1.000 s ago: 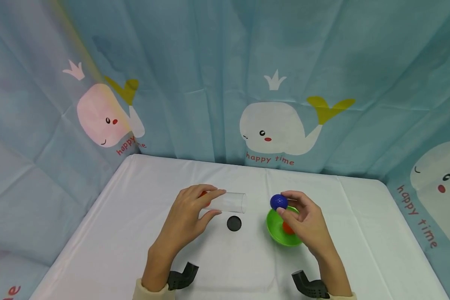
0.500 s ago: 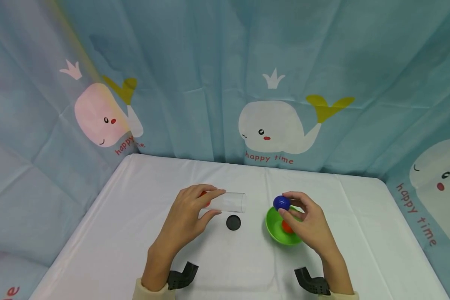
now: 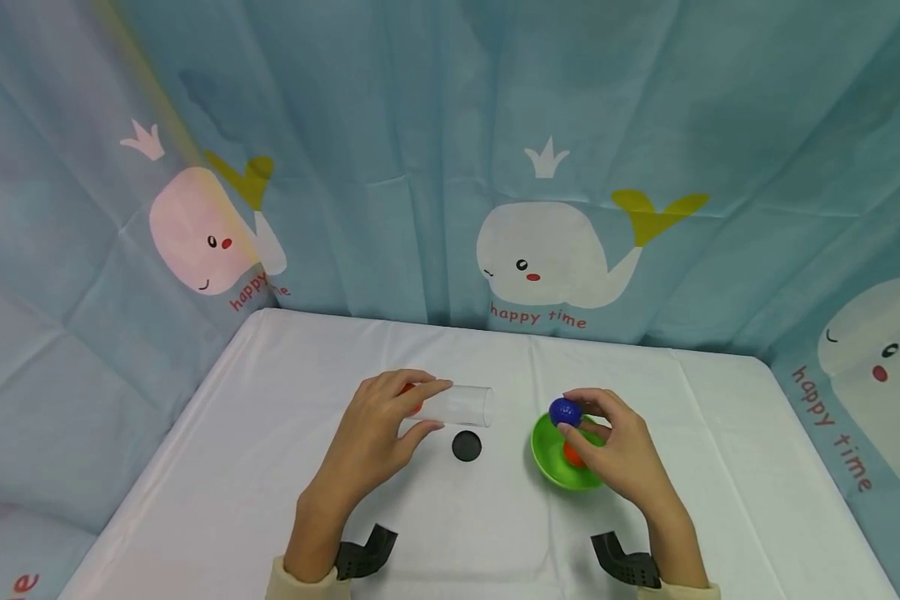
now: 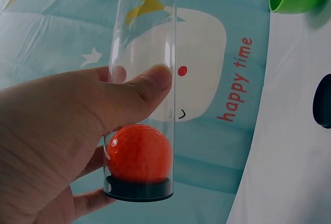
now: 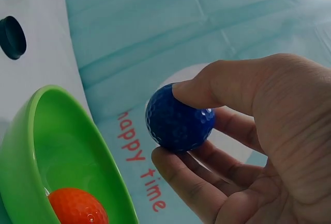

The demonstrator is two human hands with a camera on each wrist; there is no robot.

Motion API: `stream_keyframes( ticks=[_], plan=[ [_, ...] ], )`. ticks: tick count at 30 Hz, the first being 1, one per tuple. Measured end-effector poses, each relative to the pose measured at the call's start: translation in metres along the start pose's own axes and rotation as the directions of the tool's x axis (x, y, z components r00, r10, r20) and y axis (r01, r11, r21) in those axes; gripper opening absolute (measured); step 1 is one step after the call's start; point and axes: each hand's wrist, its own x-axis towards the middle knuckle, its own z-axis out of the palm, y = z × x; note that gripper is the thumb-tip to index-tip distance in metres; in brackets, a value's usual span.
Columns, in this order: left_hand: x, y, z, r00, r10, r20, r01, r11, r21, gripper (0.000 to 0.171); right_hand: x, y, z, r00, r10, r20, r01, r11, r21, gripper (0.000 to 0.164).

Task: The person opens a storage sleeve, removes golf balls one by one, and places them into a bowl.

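My left hand grips a clear plastic tube that lies sideways in the head view. Inside it, at the end with a black base, sits an orange-red golf ball. The tube's other end faces right and has no cap. My right hand pinches a blue golf ball between thumb and fingers, above the far rim of a green bowl. In that bowl lies an orange golf ball, partly covered by my right hand in the head view.
A round black cap lies on the white-covered table, between the tube and the bowl. Behind the table hangs a blue curtain with whale prints. Each wrist carries a black camera mount.
The blue golf ball has shifted slightly right and toward the person in my right hand, staying over the bowl. My left hand and the tube have stayed in place.
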Motion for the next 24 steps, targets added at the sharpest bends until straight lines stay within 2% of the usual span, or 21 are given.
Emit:
stream_keyframes(
  ticks=[24],
  plan=[
    [0.0004, -0.0009, -0.0005, 1.000, -0.003, 0.006, 0.003, 1.000, 0.008, 0.059, 0.0015, 0.0095, 0.0049, 0.999, -0.039, 0.031, 0.042, 0.990, -0.131, 0.038]
  ],
)
